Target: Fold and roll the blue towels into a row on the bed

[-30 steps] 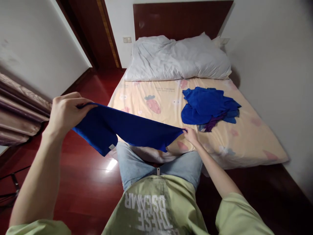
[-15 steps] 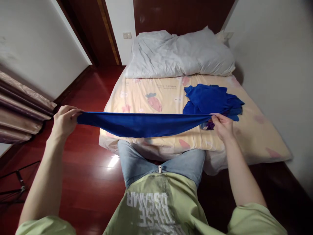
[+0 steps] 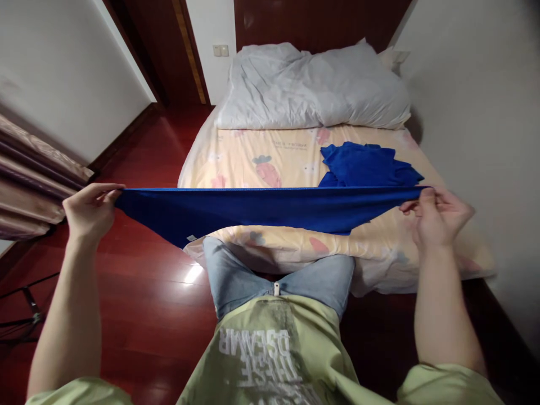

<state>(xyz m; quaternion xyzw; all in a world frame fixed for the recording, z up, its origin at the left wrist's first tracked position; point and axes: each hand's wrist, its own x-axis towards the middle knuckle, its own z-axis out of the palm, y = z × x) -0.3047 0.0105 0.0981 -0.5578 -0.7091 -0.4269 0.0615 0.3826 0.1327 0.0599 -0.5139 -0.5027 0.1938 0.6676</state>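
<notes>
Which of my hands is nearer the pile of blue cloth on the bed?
Right. Your right hand is lower and to the right of the pile of blue cloth in view; your left hand is far off to its left, beyond the left edge of the bed.

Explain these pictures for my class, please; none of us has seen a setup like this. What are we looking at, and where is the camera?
There is no machine: each grip is a bare hand, the person's left hand and right hand. Every picture comes from one camera worn on the head, looking forward and down, so the wearer's own green shirt and jeans show below. Between the hands hangs a blue cloth, its upper edge pulled straight. Beyond is a bed with a patterned sheet; on it lie a blue fabric pile, partly hidden by the cloth, and white bedding near the headboard.
</notes>
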